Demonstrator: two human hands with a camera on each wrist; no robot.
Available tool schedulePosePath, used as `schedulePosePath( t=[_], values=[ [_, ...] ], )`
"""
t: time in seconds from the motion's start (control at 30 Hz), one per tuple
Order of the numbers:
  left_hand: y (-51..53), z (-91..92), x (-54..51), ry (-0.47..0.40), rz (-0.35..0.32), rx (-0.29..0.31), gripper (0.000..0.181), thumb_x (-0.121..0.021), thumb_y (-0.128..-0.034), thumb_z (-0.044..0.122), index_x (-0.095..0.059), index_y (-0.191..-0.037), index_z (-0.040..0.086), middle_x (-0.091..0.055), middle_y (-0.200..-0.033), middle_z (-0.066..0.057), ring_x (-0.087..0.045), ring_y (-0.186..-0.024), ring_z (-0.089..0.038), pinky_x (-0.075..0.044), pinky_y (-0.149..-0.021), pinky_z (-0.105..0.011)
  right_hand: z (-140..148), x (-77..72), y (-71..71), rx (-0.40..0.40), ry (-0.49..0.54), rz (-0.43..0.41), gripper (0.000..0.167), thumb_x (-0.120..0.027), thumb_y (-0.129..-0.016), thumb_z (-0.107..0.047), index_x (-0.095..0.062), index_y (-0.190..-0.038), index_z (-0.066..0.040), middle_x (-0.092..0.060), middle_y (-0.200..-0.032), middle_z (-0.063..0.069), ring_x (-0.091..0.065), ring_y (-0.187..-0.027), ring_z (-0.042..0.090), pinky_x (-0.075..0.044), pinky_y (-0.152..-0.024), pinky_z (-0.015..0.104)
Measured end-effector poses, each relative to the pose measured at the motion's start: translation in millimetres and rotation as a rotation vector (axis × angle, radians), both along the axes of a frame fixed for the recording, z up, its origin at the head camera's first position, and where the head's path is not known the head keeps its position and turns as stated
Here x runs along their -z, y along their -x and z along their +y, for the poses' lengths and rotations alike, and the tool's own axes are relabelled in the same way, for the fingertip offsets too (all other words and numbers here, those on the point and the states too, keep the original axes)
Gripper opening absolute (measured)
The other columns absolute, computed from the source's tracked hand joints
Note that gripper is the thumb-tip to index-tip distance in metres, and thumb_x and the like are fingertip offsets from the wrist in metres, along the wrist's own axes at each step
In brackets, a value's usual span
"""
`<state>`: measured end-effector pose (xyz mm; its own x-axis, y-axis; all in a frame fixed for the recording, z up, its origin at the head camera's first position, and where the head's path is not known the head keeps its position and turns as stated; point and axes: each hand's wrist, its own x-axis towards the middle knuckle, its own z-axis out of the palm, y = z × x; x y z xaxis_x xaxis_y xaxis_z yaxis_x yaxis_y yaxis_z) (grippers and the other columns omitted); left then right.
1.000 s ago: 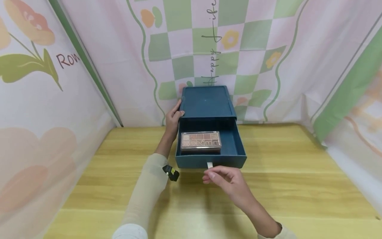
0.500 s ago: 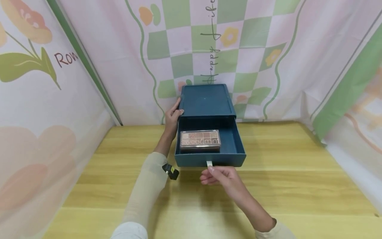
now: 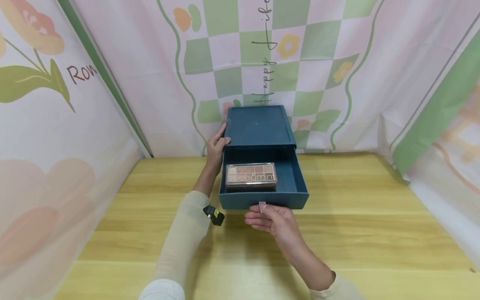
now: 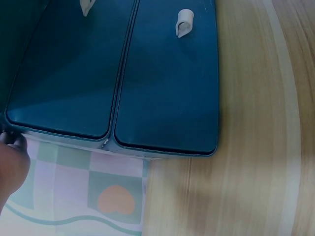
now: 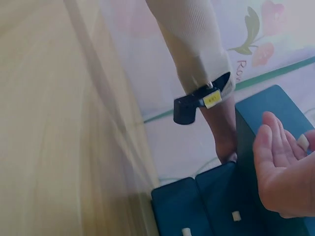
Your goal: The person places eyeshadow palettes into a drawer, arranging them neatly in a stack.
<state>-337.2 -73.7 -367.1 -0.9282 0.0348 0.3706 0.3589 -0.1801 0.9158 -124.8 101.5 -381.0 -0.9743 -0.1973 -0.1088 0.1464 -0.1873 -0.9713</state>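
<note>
A dark blue drawer cabinet (image 3: 258, 125) stands with its top drawer (image 3: 290, 177) pulled out. Inside the drawer, toward its left, lies an eyeshadow palette (image 3: 250, 174) with a clear lid. My left hand (image 3: 215, 151) grips the cabinet's left side, its thumb near the upper front edge. At the drawer front, my right hand (image 3: 279, 221) pinches the small white pull tab (image 5: 302, 142) between thumb and fingers. Two shut lower drawers (image 4: 167, 93) with white tabs show in the left wrist view.
The cabinet rests on a wooden table (image 3: 356, 233) near its back edge. Patterned curtains (image 3: 318, 62) hang behind and at both sides. A small black camera (image 3: 214, 215) is strapped to the left wrist.
My right hand has moved slightly left and up along the drawer front, and its thumb now covers most of the pull tab. The left hand, drawer and palette look unmoved.
</note>
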Motion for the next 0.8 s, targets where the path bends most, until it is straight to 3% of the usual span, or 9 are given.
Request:
schedulePosePath(
  t=[0.23,0.8],
  values=[
    [1.0,-0.5,0.8,0.010,-0.001,-0.013,0.067,-0.049,-0.0889,0.015,-0.041,-0.155,0.003,-0.034,-0.166,-0.013,-0.028,-0.157,-0.026,-0.023,-0.128,-0.043,-11,4.7,6.0,0.126,0.033,0.012,0.041,-0.045,-0.104,-0.016,-0.063,-0.115,0.019,-0.080,-0.090,0.007,-0.078,-0.085,0.015,-0.061,-0.085,0.031],
    [3.5,-0.3,2.4,-0.003,0.004,-0.008,0.067,-0.050,-0.0889,0.014,-0.042,-0.154,0.005,-0.035,-0.166,-0.012,-0.028,-0.157,-0.025,-0.024,-0.128,-0.042,-17,14.4,32.0,0.187,0.050,0.180,0.036,-0.045,-0.104,-0.014,-0.067,-0.104,0.015,-0.080,-0.085,0.000,-0.077,-0.084,0.013,-0.062,-0.083,0.030]
  ],
)
